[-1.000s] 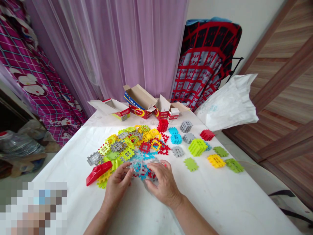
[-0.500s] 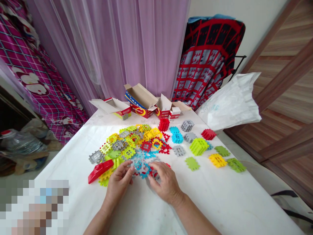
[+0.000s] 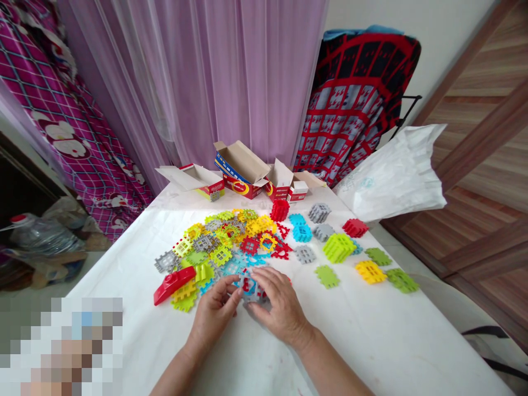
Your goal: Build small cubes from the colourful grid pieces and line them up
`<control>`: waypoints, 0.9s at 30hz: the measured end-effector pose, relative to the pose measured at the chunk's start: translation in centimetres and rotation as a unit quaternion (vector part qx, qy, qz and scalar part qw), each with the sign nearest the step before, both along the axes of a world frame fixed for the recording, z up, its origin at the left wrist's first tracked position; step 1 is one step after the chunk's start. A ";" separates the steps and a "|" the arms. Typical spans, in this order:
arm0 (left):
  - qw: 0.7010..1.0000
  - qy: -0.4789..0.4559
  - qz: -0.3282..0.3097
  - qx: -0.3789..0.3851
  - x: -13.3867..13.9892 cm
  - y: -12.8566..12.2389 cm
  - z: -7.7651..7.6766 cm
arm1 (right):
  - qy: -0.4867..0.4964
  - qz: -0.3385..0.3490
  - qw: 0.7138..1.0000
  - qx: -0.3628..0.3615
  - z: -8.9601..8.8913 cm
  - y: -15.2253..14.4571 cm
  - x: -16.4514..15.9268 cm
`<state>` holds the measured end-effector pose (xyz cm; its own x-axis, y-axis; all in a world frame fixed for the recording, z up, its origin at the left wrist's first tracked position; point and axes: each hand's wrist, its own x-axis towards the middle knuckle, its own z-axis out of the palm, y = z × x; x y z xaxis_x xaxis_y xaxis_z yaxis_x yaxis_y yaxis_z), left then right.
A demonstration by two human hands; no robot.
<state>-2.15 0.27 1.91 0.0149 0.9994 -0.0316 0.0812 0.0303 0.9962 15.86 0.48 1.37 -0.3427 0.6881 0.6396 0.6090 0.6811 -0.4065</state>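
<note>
Between my hands is a grey interlocking plastic tile (image 3: pixel 246 296), with red and blue showing through and around it. My left hand (image 3: pixel 216 308) is closed, thumb and fingertips at the tile's left edge. Curved over its right side, my right hand (image 3: pixel 282 308) has the thumb near the lower edge and hides part of it. Just beyond lies a heap of mixed notched tiles, among them a light blue tile (image 3: pixel 233 265), a lime tile (image 3: pixel 220 254) and a red tile (image 3: pixel 249 245). A red roof-like piece (image 3: pixel 174 285) rests left of my left hand.
Sorted stacks stand at the right: lime (image 3: pixel 338 248), yellow (image 3: pixel 370 271), blue (image 3: pixel 301 232) and grey (image 3: pixel 319 212). Opened cardboard boxes (image 3: pixel 243 190) line the table's far edge. A white bag (image 3: pixel 396 176) is at the back right corner.
The grey tile between my hands has turned, and more red shows through it now. My left fingers have curled in closer. The view has shifted slightly.
</note>
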 end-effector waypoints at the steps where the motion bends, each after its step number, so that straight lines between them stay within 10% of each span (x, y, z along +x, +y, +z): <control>1: 1.000 -0.001 -0.001 -0.001 0.0 0.0 0.0 | 0.001 0.002 1.000 -0.003 0.0 0.0 0.0; 19: 0.994 -0.051 -0.024 -0.091 0.3 -0.1 0.8 | 0.044 -0.076 0.996 -0.014 -0.1 0.1 -0.4; 27: 0.992 -0.054 0.071 -0.090 -0.6 0.4 1.2 | 0.007 0.015 1.000 -0.003 0.3 -0.5 -0.7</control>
